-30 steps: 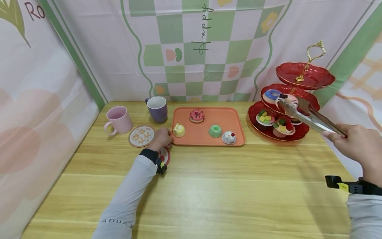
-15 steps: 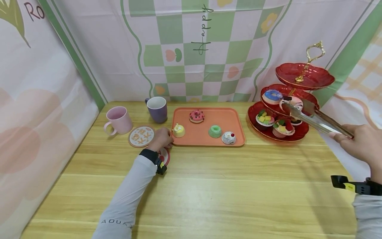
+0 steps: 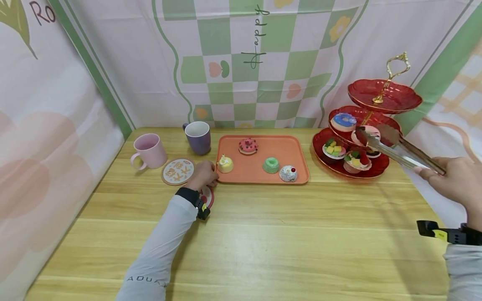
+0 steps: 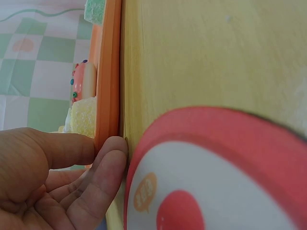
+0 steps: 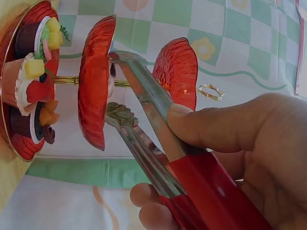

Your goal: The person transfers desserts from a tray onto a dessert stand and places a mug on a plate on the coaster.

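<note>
My left hand (image 3: pixel 203 175) pinches the near left corner of the orange tray (image 3: pixel 260 179) between thumb and fingers; the left wrist view shows the thumb at the rim (image 4: pixel 109 72). My right hand (image 3: pixel 453 179) grips metal tongs (image 3: pixel 391 154) by their red handles (image 5: pixel 211 191). The tongs' arms stand apart, with their tips at the middle tier of a red cake stand (image 3: pixel 384 94). A pink striped donut (image 3: pixel 364 136) lies at those tips, partly covered by them; in the right wrist view the tier mostly hides it. Beside it sits a blue donut (image 3: pixel 343 121).
On the tray lie a pink donut (image 3: pixel 248 146), a yellow cake (image 3: pixel 225 164), a green ring cake (image 3: pixel 271 165) and a white cherry-topped cake (image 3: pixel 288 173). Cupcakes (image 3: pixel 355 162) fill the bottom tier. Left stand a pink mug (image 3: pixel 150 151), a purple mug (image 3: pixel 198 139) and coasters (image 3: pixel 178 172).
My right hand and the tongs have shifted slightly right and down. The striped donut has moved a little right and lower, and now looks tilted. My left hand keeps its place.
</note>
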A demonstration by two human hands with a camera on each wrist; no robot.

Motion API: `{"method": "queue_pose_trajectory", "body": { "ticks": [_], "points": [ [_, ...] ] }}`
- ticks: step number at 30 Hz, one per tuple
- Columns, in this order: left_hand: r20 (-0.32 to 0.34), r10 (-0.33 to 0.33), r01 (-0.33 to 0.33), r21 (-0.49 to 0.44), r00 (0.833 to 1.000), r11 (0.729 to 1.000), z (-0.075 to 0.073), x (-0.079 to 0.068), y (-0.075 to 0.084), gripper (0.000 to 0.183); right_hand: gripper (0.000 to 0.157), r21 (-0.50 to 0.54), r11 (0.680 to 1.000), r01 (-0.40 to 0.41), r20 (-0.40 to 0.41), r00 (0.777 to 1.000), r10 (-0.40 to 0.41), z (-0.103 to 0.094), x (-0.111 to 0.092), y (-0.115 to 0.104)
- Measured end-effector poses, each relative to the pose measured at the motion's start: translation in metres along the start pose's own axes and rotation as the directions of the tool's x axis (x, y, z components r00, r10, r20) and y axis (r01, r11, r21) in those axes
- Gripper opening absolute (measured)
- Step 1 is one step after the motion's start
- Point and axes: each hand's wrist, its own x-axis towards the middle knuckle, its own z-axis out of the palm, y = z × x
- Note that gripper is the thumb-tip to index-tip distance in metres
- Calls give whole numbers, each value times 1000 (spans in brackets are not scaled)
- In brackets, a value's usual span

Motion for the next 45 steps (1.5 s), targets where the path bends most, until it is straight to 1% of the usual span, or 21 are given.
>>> {"method": "queue_pose_trajectory", "body": {
  "ticks": [8, 15, 21, 24, 27, 29, 33, 35, 39, 41, 44, 45],
  "points": [
    [6, -13, 13, 11, 1000, 1000, 0, -1, 0, 10, 47, -12, 1000, -18, 23, 1000, 18, -2, 1, -1],
    [6, -5, 5, 13, 1000, 1000, 1, -1, 0, 10, 44, -7, 1000, -14, 21, 1000, 14, -2, -1, -3],
    [4, 10, -10, 24, 1000, 1000, 0, -2, 0, 10, 39, 30, 1000, -5, -23, 1000, 5, 0, -7, -7],
    [2, 9, -9, 20, 1000, 1000, 0, -3, 1, 11, 38, 40, 999, 20, -68, 998, -17, 1, -10, -11],
    [-4, 1, -1, 10, 1000, 1000, -1, -3, 2, 11, 38, 29, 998, 51, -99, 994, -48, 1, -11, -15],
    [-5, -3, 3, 7, 1000, 1000, 0, -2, 2, 11, 39, 21, 998, 55, -98, 994, -53, 2, -12, -18],
    [5, -5, 5, -1, 1000, 1000, 0, -1, 2, 11, 46, 4, 999, 48, -72, 996, -47, 2, -12, -22],
    [7, -4, 4, 0, 1000, 1000, 0, -1, 1, 11, 49, -1, 997, 74, -72, 995, -73, 4, -11, -25],
    [8, 2, -2, -1, 1000, 1000, -1, -1, 1, 12, 40, -7, 983, 184, -110, 977, -184, 12, -9, -31],
    [8, 1, -1, -10, 1000, 1000, -1, -1, 0, 13, 37, -4, 973, 229, -115, 967, -228, 17, -7, -33],
    [10, 4, -4, -18, 1000, 1000, -1, -1, 0, 13, 38, 5, 964, 265, -105, 959, -263, 25, -4, -38],
    [11, 6, -6, -20, 1000, 1000, 0, -1, 0, 13, 39, 13, 964, 265, -95, 960, -263, 26, -3, -39]
  ]
}}
